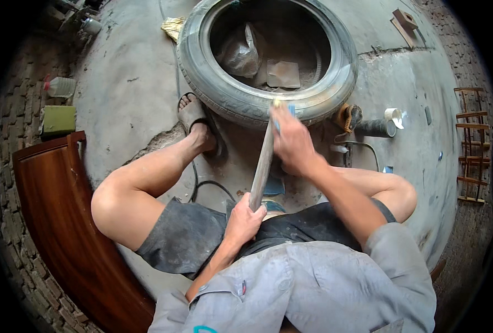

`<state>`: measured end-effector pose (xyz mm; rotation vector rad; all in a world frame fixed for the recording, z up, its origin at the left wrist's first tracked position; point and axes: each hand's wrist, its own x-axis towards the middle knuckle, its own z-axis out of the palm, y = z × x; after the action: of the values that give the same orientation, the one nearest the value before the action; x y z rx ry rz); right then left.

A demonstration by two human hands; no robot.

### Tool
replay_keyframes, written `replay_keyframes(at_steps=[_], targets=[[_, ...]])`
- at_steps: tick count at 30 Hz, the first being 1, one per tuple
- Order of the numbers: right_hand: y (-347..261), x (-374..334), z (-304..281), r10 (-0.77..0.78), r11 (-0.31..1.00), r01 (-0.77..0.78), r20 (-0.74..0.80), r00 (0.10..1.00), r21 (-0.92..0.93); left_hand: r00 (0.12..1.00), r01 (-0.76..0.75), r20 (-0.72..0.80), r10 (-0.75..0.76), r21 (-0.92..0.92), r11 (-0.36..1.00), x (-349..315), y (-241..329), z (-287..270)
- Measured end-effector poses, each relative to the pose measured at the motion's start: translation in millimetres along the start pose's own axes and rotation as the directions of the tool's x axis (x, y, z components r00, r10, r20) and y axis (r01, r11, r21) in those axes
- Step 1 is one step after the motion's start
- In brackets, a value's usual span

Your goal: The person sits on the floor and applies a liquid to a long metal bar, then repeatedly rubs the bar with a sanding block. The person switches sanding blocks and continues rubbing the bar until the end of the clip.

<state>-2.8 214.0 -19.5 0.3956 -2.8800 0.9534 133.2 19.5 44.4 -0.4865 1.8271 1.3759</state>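
A long, slim, greyish wooden piece (262, 166) slants from my lap toward the tyre (202, 72). Its near end is in my left hand (243, 222), the fingers wrapped round it. Farther up, my right hand (295, 143) is closed over the piece, slightly smeared by motion. A small blue sheet (291, 109) pokes out between its fingers; its exact kind is unclear. A yellowish tip (277, 103) shows just beyond that hand, over the tyre's near rim. Whether the wood touches the tyre I cannot tell.
Inside the tyre lie a clear plastic bag (243, 55) and a square piece (283, 74). Right of it are an orange-and-black power tool (346, 117), a dark cylinder (375, 128) and a white roll (393, 115). A brown wooden panel (79, 222) and green box (58, 120) stand left.
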Motion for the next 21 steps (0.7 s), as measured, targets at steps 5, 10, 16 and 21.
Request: replay_keyframes(at_steps=[5, 10, 16, 21], targets=[[-33, -46, -15, -0.056, 0.998, 0.056, 0.051, 0.997, 0.017, 0.998, 0.049, 0.048, -0.048, -0.006, 0.999, 4, -2, -1], [1, -12, -12, -0.1, 0.994, 0.102, 0.042, 0.994, -0.045, 0.998, 0.041, 0.05, -0.038, -0.06, 0.997, 0, 2, -3], [-5, -57, -27, -0.459, 0.888, 0.438, 0.253, 0.852, 0.136, 0.988, 0.099, 0.136, -0.077, -0.165, 0.981, 5, 1, -7], [40, -4, -31, -0.501, 0.85, 0.526, 0.264, 0.824, -0.032, 0.992, 0.098, 0.097, -0.085, -0.142, 0.985, 6, -2, -8]])
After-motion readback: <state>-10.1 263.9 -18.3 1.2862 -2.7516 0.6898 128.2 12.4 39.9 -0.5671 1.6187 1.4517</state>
